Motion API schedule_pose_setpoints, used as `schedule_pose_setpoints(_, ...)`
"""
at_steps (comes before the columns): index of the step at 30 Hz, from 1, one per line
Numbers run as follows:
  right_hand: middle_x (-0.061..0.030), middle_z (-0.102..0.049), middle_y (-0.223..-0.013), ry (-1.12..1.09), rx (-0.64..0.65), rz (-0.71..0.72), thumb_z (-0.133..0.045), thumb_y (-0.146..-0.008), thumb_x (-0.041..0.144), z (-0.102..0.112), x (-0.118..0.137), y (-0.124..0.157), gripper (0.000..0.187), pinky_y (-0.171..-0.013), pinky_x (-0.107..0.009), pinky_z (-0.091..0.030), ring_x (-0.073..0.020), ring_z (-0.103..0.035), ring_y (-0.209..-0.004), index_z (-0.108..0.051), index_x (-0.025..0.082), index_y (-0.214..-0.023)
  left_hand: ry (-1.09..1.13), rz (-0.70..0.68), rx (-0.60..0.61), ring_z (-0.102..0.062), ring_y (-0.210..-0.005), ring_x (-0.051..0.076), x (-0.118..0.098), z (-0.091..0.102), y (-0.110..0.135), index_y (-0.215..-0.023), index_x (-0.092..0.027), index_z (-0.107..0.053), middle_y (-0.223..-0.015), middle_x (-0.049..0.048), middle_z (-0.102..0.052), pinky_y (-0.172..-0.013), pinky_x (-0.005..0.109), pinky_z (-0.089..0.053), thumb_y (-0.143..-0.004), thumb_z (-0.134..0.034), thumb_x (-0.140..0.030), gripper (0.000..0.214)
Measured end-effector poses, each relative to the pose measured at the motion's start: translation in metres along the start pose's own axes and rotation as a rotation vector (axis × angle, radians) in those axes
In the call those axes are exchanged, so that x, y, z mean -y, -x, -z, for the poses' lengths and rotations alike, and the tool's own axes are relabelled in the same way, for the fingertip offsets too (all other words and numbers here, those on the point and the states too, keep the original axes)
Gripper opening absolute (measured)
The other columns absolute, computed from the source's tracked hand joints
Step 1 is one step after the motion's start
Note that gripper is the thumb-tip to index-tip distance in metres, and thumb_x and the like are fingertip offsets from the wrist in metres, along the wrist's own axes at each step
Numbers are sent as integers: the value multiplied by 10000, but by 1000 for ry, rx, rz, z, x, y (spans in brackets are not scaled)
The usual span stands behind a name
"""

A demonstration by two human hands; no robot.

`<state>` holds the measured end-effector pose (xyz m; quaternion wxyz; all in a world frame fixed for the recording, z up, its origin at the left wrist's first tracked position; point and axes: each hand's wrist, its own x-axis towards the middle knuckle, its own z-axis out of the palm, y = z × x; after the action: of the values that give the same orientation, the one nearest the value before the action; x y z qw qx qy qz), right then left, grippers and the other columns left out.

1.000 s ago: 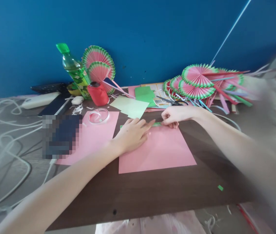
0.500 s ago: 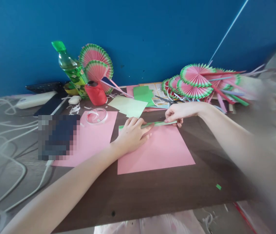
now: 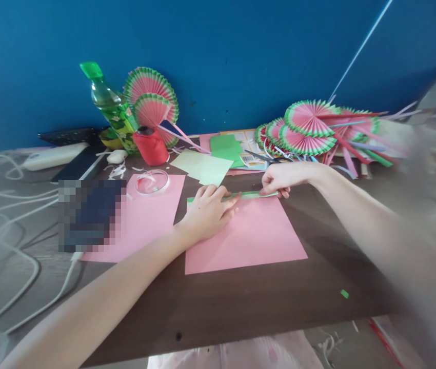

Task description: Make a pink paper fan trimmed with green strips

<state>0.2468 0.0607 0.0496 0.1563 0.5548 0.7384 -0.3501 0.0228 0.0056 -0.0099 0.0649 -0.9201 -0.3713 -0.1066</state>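
Observation:
A pink paper sheet [image 3: 249, 238] lies on the dark wooden table [image 3: 241, 302]. Along its far edge runs a narrow green paper strip [image 3: 254, 195]. My left hand [image 3: 208, 212] lies flat on the sheet's upper left part, fingers stretched out and pressing on the strip. My right hand [image 3: 281, 179] pinches the strip's right end between thumb and fingers. A second pink sheet [image 3: 144, 220] lies to the left with a clear tape roll [image 3: 152, 182] on it.
Pink-and-green paper fans [image 3: 310, 128] pile up at the back right; two more fans [image 3: 151, 100] stand by a green bottle [image 3: 108, 105] and a red cup [image 3: 151, 146]. Green paper sheets [image 3: 206, 166], scissors [image 3: 268, 158] and white cables [image 3: 10, 225] lie around.
My right hand slid right along the green strip and now holds its right end. My left hand stays pressed on the sheet.

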Motion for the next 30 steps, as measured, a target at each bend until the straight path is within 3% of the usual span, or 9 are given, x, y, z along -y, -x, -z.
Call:
schedule_pose_setpoints(9,-10,-624,-599,139,-57,-6,-544,-758,379,-2,0,-3,262,-525,-248,-406,-114,-562,-492,-518,173,-598,7,-17,35,-463,-980,223,2,3,0,-1274,-270,-501,-1045,67,-553,-902,403,-360,-915,-346,-342,397)
schedule_pose_setpoints(17,4,-548,-508,204,-63,-27,-544,-743,447,1,-5,-3,319,-507,-242,-388,-110,-521,-472,-514,174,-580,14,-29,44,-465,-1007,223,4,4,1,-1250,-257,-526,-1080,60,-562,-922,410,-348,-918,-347,-341,386)
schedule_pose_setpoints(22,32,-451,-445,197,-77,-98,-578,-693,532,2,-12,-5,377,-461,-243,-335,-88,-420,-417,-510,182,-571,27,-9,63,-468,-1018,221,3,5,2,-1244,-261,-531,-1125,52,-563,-923,408,-355,-912,-368,-331,377)
schedule_pose_setpoints(30,8,-478,-515,294,-72,-184,-599,-670,511,10,-24,2,366,-457,-267,-277,-108,-402,-467,-495,191,-526,-1,-38,56,-471,-1002,222,4,5,2,-1274,-259,-504,-1098,60,-577,-906,405,-357,-922,-336,-353,401)
